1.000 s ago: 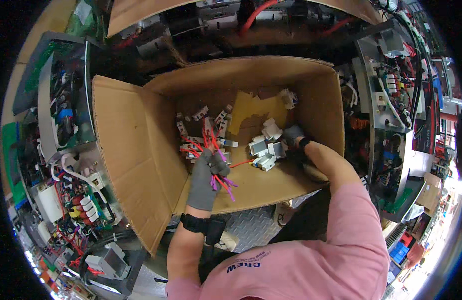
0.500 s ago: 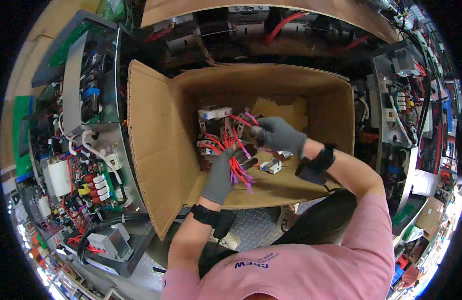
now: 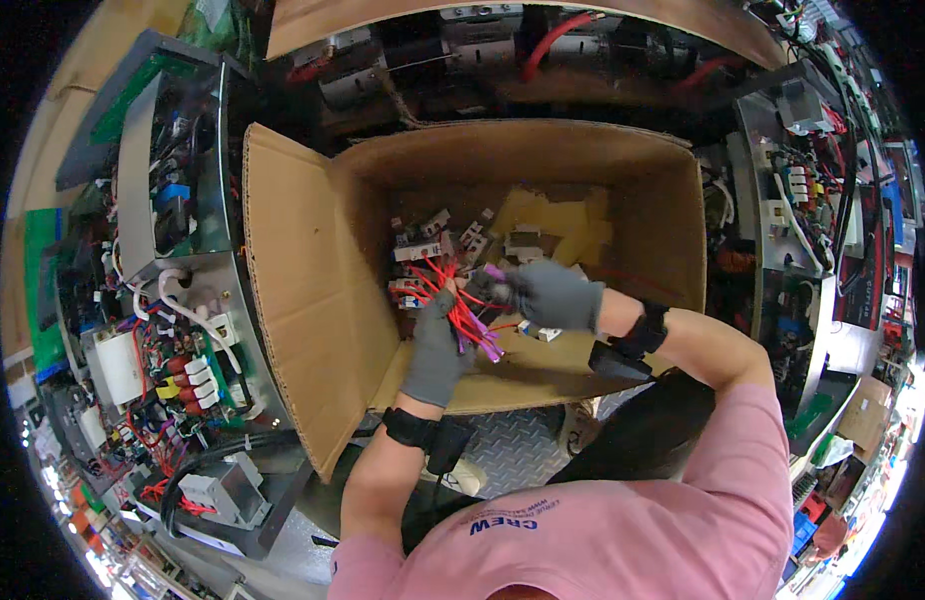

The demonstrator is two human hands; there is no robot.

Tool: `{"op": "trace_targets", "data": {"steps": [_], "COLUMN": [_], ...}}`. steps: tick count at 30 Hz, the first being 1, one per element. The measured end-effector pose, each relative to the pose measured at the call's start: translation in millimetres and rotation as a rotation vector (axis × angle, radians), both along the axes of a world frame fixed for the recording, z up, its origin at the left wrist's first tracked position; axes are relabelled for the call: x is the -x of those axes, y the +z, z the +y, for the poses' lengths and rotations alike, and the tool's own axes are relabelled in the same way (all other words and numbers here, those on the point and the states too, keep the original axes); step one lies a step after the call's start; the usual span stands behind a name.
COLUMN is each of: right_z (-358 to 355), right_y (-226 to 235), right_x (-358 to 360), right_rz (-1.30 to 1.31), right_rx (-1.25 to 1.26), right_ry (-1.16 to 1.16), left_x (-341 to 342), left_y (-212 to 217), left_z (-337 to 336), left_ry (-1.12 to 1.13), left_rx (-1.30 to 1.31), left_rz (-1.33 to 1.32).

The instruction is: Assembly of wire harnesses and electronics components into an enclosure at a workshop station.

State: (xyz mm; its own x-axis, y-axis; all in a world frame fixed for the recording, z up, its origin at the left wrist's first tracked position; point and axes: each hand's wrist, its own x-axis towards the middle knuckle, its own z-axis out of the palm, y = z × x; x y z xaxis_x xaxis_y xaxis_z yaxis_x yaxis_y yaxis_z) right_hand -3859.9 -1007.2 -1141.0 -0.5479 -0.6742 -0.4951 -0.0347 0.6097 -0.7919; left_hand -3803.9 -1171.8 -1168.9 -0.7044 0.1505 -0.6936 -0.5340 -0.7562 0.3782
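Left hand (image 3: 435, 350) wrapped round red wires (image 3: 460, 319), right hand (image 3: 558, 294) alongside, grip unclear, room toward right box edge (image 3: 699, 225)

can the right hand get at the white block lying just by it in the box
Probably yes: the right hand is close to the white block with nothing visible between them, though it looks busy beside the red wires the left hand holds.

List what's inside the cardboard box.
Small whitish parts, a yellowish patch, and red wires bunched in the left hand, with the right hand beside them. Whatever lies directly beneath both hands is covered.
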Motion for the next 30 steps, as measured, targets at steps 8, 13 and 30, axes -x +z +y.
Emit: {"op": "trace_targets", "data": {"steps": [8, 13, 30], "right_z": [5, -17, 149], "right_y": [40, 18, -207], "right_x": [22, -7, -34], "right_rz": [0.536, 0.415, 0.108], "right_rx": [0.234, 0.339, -0.596], "right_ry": [-0.12, 0.096, 0.087], "left_x": [-5, 0, -5], "left_y": [-9, 10, 6], "left_z": [-16, -3, -8], "left_ry": [-0.113, -0.171, -0.25], "left_rx": [-0.533, 0.114, 0.209], "left_rz": [0.093, -0.213, -0.076]}}
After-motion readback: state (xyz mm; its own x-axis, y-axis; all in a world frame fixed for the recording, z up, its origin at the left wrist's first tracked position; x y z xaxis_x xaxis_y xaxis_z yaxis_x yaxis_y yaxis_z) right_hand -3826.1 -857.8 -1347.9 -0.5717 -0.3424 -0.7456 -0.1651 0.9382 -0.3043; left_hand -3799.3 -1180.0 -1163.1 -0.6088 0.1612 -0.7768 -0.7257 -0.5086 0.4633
